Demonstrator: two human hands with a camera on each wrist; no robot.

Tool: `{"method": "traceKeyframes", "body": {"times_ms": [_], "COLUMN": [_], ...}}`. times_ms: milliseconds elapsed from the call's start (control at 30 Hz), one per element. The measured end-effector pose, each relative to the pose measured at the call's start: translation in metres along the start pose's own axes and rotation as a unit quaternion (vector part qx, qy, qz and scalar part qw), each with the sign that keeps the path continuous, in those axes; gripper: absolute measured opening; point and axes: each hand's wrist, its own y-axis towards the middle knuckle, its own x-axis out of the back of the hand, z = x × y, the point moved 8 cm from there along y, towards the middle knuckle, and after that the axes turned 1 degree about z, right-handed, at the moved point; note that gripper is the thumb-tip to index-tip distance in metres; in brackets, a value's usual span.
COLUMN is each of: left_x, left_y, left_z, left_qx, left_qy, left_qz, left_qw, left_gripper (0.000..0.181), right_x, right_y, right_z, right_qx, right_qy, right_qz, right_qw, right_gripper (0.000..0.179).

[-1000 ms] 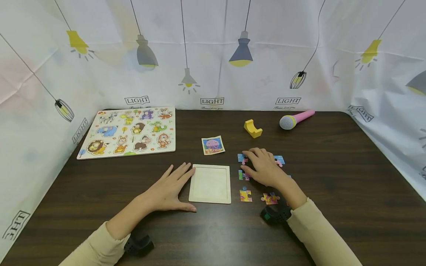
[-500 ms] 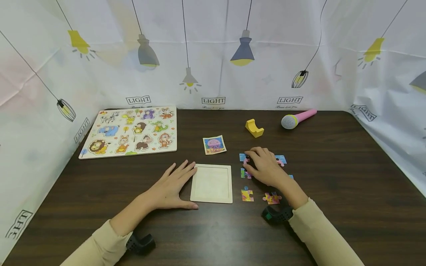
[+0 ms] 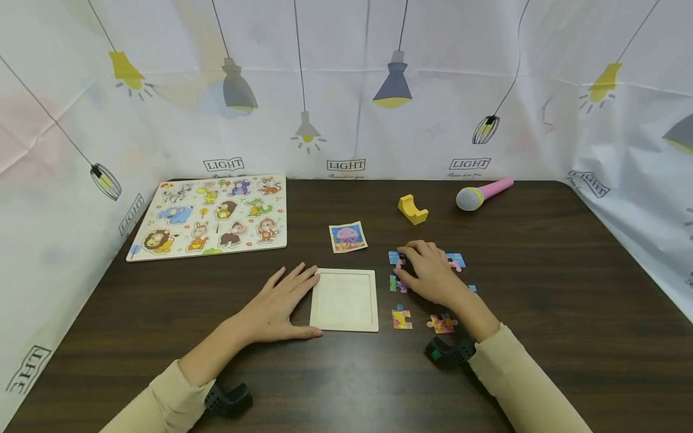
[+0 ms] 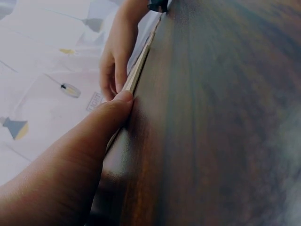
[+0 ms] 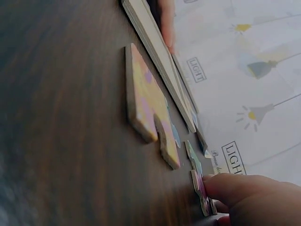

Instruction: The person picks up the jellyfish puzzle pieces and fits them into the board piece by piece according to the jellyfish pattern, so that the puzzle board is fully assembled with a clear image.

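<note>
My left hand (image 3: 273, 307) lies on the table with fingers spread, fingertips at the left edge of a square, pale wooden puzzle tray (image 3: 344, 300). Right of the tray, several jigsaw pieces are laid out in rows. Over them rests my right hand (image 3: 430, 273), fingers loosely bent and hiding some pieces. Its index fingertip is at a blue piece (image 3: 393, 257), its thumb at a green-and-purple piece (image 3: 397, 284). The right wrist view shows the thumb against that piece and a yellow piece (image 5: 148, 101) lying flat nearby. A pink-and-yellow piece (image 3: 442, 323) lies below the hand.
A small picture card (image 3: 348, 237) with a pink octopus lies behind the tray. Farther back are a yellow curved block (image 3: 412, 210) and a pink toy microphone (image 3: 482, 195). An animal puzzle board (image 3: 208, 216) lies back left. A lamp-printed cloth hangs behind the table.
</note>
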Motion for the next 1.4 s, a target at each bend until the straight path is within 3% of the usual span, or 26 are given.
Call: {"method": "traceKeyframes", "body": {"times_ms": [667, 1400], "left_x": [0.0009, 0.0005], "left_y": [0.0005, 0.0], "left_z": [-0.0008, -0.0004], "left_qx": [-0.005, 0.004], "left_qy": [-0.005, -0.008], "left_qz": [-0.005, 0.006], "left_qw": [1.0, 0.9999], "left_gripper": [0.096, 0.097], "right_x": [0.0017, 0.0036], "right_y": [-0.0006, 0.0013], "right_z": [0.0007, -0.0011], "right_qx": [-0.004, -0.011], "right_qy": [-0.011, 0.001], "right_qz": [0.005, -0.031], "right_qw": [0.9999, 0.9995], "right_gripper": [0.055, 0.036]}}
